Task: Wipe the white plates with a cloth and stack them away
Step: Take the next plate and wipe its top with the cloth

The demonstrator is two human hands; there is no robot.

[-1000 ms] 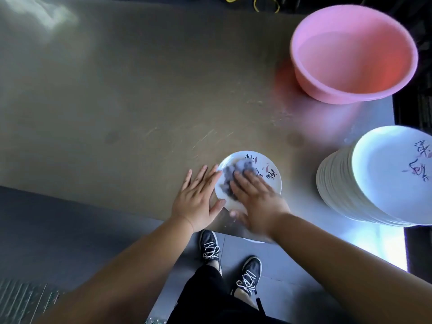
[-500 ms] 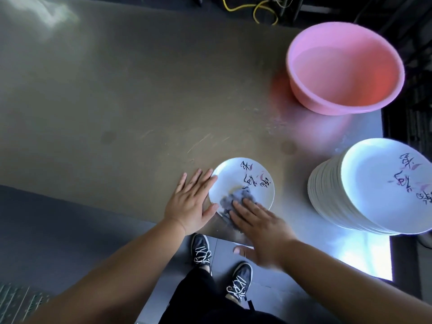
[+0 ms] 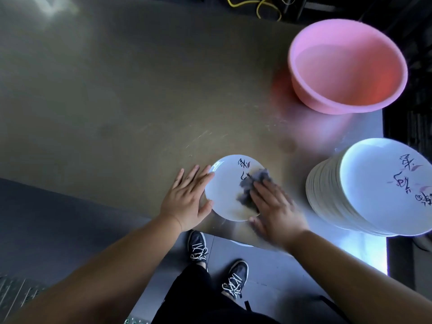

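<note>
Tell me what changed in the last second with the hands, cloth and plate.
The right hand, pressing the grey cloth, swept it over the plate from far side to near edge, then to the right side. Nothing was picked up or let go. The left hand stayed flat against the plate's left rim; the plate, the stack of plates and the pink basin stayed put.

There is only one view, from a camera worn on the person's head. It looks steeply down and a little forward over the metal table (image 3: pixel 117 101), with wide-angle bending near the edges. It is near: the person's arms (image 3: pixel 117 265) enter from the bottom corners, and the shoes (image 3: pixel 198 246) show at lower centre. The pink basin (image 3: pixel 348 66) lies upper right, and the plate stack (image 3: pixel 327 195) is cut by the right edge.
</note>
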